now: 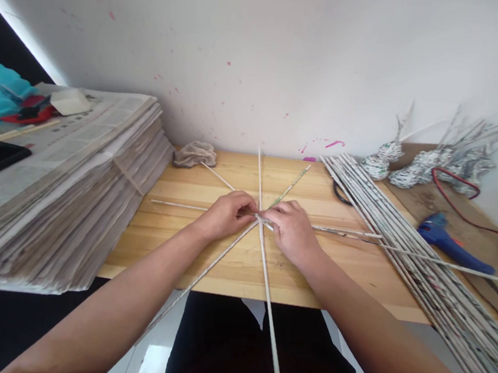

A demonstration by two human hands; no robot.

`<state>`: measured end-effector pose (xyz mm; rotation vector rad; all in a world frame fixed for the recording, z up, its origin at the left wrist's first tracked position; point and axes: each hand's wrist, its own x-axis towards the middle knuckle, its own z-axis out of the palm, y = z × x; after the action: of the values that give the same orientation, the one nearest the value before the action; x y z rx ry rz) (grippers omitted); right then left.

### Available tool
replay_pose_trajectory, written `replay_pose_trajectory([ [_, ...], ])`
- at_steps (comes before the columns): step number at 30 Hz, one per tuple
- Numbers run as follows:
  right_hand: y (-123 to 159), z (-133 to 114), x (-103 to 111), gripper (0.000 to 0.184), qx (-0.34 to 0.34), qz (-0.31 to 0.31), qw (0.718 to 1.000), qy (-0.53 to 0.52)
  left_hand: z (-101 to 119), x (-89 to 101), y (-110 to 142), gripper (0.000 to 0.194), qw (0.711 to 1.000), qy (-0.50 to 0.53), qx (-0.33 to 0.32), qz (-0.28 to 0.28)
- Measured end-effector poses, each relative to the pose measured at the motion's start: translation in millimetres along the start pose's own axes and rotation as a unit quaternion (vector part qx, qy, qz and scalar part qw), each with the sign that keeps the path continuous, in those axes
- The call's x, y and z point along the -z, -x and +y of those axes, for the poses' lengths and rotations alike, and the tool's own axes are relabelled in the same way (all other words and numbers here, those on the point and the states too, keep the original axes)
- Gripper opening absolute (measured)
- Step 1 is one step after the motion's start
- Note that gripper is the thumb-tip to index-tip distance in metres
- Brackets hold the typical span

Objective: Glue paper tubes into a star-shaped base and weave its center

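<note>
Left hand [231,213] and right hand [293,230] are pinching crossed paper sticks [266,268] where they meet (hands partly blocking view); newspaper stack [96,200] is sitting left of grip, rag [194,154] beyond-left, stick bundle [385,218] and glue gun [456,247] right.

Whitish sticks [263,242], apparently grey-flecked

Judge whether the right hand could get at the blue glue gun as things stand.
Probably yes: the bundle of rolled-paper sticks lies low between them, so the right hand could likely pass over it to the blue glue gun, after leaving the crossed paper sticks.
</note>
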<state>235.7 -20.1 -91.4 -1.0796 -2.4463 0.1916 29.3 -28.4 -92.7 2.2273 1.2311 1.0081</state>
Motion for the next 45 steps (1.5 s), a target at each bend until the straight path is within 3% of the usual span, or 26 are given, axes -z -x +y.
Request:
replay_pose_trajectory([
  [10,2.1,1.0,-0.9,0.034,0.002,0.028,0.999,-0.023,-0.2,-0.4,-0.1,0.01,1.0,-0.001,0.009,-0.002],
  [35,0.7,1.8,-0.5,0.03,-0.02,0.023,0.999,-0.039,0.1,-1.1,0.7,0.009,1.0,0.006,0.016,0.002],
  [45,-0.2,2.2,-1.8,0.028,-0.025,0.032,0.999,-0.037,1.9,-1.3,-1.2,0.006,0.999,-0.009,0.003,0.035],
])
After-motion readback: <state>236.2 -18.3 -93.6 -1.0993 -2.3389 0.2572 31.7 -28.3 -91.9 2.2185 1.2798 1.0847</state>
